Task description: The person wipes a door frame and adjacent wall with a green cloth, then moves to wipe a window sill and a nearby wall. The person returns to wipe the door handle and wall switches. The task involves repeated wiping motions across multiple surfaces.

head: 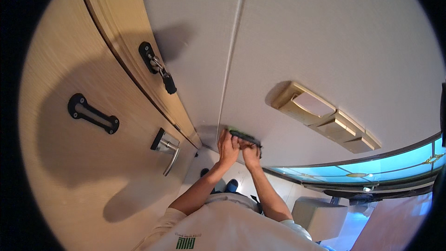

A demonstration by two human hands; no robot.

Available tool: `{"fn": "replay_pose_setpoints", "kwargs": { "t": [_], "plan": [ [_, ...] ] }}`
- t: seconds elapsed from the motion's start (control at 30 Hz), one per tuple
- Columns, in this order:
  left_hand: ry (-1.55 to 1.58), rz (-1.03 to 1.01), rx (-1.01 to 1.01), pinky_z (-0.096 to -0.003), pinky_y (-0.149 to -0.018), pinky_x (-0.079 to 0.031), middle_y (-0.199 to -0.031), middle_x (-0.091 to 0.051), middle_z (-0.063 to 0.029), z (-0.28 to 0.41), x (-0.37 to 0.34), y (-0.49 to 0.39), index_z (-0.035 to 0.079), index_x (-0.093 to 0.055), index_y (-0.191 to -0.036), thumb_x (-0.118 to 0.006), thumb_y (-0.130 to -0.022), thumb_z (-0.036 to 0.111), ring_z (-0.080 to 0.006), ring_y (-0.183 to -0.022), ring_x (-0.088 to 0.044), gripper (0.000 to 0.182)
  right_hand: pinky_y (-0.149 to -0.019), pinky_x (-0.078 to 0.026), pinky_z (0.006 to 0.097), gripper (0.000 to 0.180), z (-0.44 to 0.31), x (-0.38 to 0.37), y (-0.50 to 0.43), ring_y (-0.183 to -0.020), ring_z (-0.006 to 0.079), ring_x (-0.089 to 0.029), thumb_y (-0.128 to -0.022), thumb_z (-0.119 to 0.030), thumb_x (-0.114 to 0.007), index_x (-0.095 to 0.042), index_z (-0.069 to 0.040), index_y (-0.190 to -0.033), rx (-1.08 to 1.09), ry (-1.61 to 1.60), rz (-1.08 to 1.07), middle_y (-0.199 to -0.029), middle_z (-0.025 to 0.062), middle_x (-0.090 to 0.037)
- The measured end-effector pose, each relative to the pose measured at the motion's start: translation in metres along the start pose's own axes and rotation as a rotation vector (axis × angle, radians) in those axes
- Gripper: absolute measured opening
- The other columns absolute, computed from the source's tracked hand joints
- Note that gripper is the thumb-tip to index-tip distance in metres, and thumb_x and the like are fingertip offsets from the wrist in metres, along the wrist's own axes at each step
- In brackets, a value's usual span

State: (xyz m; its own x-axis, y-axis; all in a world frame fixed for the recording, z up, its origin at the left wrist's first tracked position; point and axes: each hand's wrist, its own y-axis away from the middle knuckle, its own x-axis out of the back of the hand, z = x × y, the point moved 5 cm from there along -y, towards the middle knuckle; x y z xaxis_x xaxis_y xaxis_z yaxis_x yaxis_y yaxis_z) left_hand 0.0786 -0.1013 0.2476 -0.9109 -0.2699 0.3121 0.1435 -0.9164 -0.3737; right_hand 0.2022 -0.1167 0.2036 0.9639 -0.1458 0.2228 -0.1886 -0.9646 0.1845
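Note:
A small dark, elongated object [245, 136] with a green edge sits close against the pale wall [195, 87]; it is too blurred to name more exactly. My left hand [228, 150] grips its left end, with the fingertips partly hidden. At its right end, my right hand [251, 154] has the fingers curled around it. Both forearms reach forward from my body, and the hands are close together, low beside a thin vertical trim strip [230, 55] on the wall.
To the left stands a wooden door [132, 160] with a metal lever handle [170, 151] and a black door-guard plate [93, 113]. A chain latch [157, 68] hangs on the frame. A switch panel [324, 116] projects at right, above a window [355, 172] and a box-shaped seat [318, 216].

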Motion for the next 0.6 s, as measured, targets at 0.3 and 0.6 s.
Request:
{"fn": "replay_pose_setpoints", "kwargs": {
  "t": [0.3,0.6],
  "plan": [
    [0.074,0.107,-0.230,-0.0410,-0.064,-0.045,-0.086,-0.054,-0.0142,0.073,0.050,-0.056,0.000,-0.057,-0.099,-0.065,-0.094,0.006,-0.0303,-0.073,-0.056,0.012,-0.084,-0.051,0.0290,0.039,-0.110,0.004,0.017,-0.088,0.0104,-0.065,-0.105,-0.036,-0.060,-0.077,-0.001,-0.108,0.246,-0.304,-0.006,-0.094,0.0024,-0.076],
    [-0.021,0.051,-0.277,-0.0508,-0.070,-0.044,-0.093,-0.055,-0.0198,0.008,0.045,-0.044,0.003,-0.052,-0.103,-0.062,-0.092,0.008,-0.0414,-0.085,-0.056,0.016,-0.082,-0.053,0.0306,0.035,-0.058,-0.040,0.001,-0.088,0.0113,-0.065,-0.105,-0.032,-0.059,-0.077,-0.002,-0.102,0.054,-0.285,0.055,-0.092,0.0027,-0.075]
  ]
}}
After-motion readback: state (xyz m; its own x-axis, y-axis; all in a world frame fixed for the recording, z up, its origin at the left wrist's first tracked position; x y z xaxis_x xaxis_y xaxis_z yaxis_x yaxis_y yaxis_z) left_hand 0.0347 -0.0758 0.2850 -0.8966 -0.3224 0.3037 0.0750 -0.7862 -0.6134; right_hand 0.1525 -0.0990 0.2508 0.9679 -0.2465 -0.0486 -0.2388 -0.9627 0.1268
